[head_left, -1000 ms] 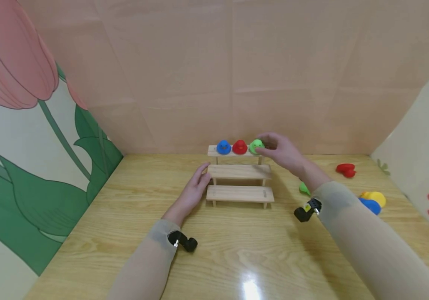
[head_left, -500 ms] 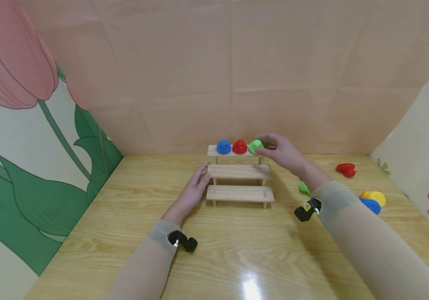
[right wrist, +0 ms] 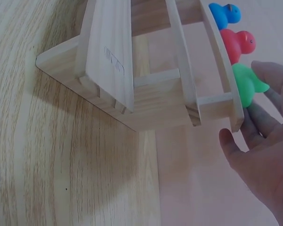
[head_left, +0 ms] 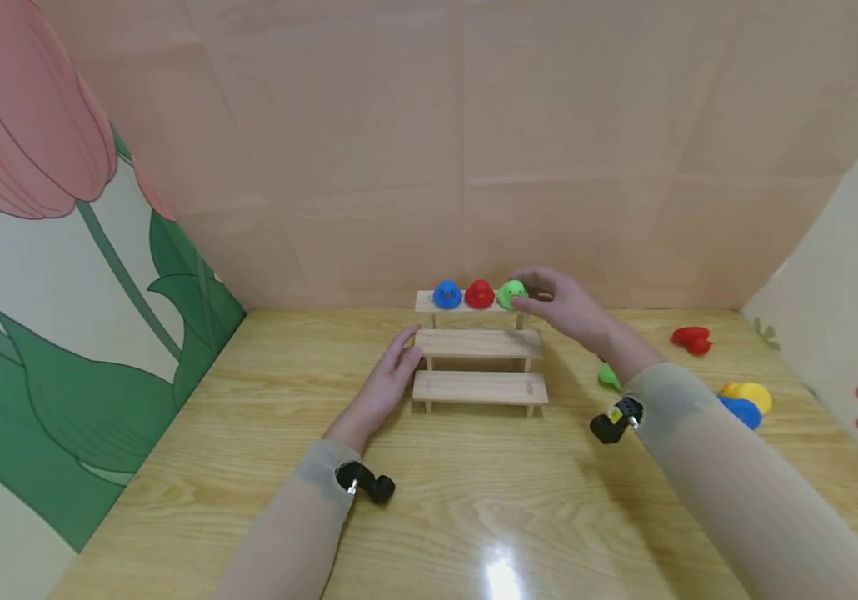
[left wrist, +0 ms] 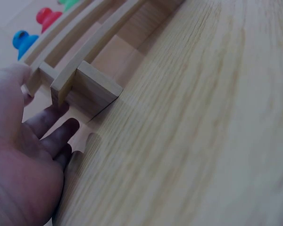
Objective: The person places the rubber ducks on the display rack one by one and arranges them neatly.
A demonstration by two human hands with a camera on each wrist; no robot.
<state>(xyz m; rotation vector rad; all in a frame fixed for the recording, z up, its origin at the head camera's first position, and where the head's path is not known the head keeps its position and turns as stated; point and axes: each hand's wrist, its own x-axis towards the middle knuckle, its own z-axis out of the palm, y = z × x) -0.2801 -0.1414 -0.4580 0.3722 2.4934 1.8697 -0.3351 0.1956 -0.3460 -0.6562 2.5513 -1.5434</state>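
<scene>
Three rubber ducks sit in a row on the top shelf of a wooden three-step stand (head_left: 480,343): a blue duck (head_left: 447,294) at left, a red duck (head_left: 480,294) in the middle, a green duck (head_left: 511,293) at right. My right hand (head_left: 567,307) holds the green duck from the right, thumb at its front and a finger behind. The right wrist view shows that green duck (right wrist: 245,84) standing at the shelf's end, other fingers spread below. My left hand (head_left: 387,379) rests against the stand's left side with relaxed fingers; in the left wrist view the fingertips (left wrist: 68,129) lie beside the shelf ends.
On the table's right side lie a red duck (head_left: 691,339), a yellow duck (head_left: 753,397), a blue duck (head_left: 741,411) and a green piece (head_left: 609,376), partly hidden by the right forearm. A paper-covered wall (head_left: 369,167) stands close behind the stand.
</scene>
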